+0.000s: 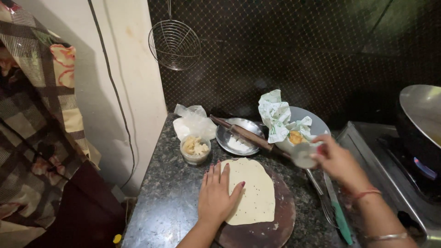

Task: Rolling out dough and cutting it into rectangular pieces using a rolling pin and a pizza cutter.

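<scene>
A pale rolled-out dough sheet (pixel 253 190) with small prick marks lies on a round dark rolling board (pixel 280 216). My left hand (pixel 217 195) rests flat on the dough's left side, fingers spread. My right hand (pixel 337 160) holds a small white cup-like container (pixel 303 154) at the rim of a bowl (pixel 312 120) lined with green-and-white paper that has orange food in it. A wooden rolling pin (pixel 245 134) lies across a steel plate (pixel 236 138) of white flour.
A small clear tub of dough pieces (pixel 195 149) and a plastic bag (pixel 194 121) stand at the back left. A green-handled knife (pixel 340 213) and a fork lie right of the board. A stove (pixel 395 170) with a lit burner and a pan (pixel 420 115) stands at the right. A wire skimmer (pixel 174 44) hangs on the wall.
</scene>
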